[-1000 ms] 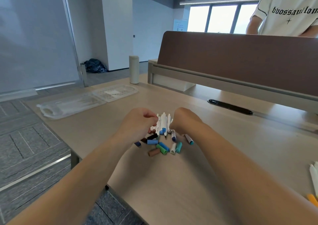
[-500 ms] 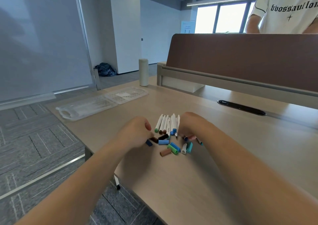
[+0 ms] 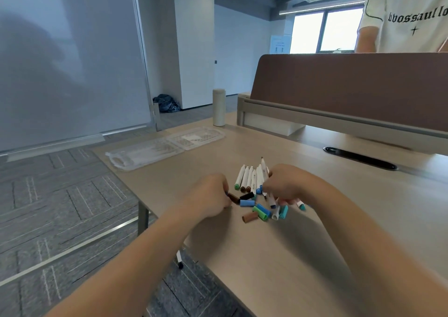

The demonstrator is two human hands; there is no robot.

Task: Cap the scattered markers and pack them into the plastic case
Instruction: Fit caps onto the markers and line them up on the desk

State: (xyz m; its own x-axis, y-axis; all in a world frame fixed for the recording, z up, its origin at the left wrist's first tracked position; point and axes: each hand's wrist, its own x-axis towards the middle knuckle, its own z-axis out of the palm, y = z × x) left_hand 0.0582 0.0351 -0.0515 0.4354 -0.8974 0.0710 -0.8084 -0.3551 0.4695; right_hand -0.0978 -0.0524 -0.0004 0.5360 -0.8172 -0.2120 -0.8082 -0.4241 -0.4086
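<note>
Several white uncapped markers (image 3: 249,179) lie side by side on the table, coloured ends toward me. Loose caps (image 3: 258,211) in blue, green, brown, black and white are scattered just in front of them. My left hand (image 3: 208,195) is curled at the left of the pile, its fingertips pinching a small dark cap (image 3: 233,198). On the right, my right hand (image 3: 288,184) is curled round one white marker (image 3: 263,168) whose dark tip points away from me. The clear plastic case (image 3: 145,154) lies open at the far left of the table.
A pale bottle (image 3: 219,107) stands behind the case. A brown desk divider (image 3: 351,86) runs along the back, with a person in a white T-shirt (image 3: 407,18) behind it. A black cable slot (image 3: 358,157) sits back right. The table's left edge (image 3: 126,185) is close to the case.
The bunch of markers held up between my hands a second ago now lies in a row on the table. Both hands have dropped to the pile; my left hand has reached the caps.
</note>
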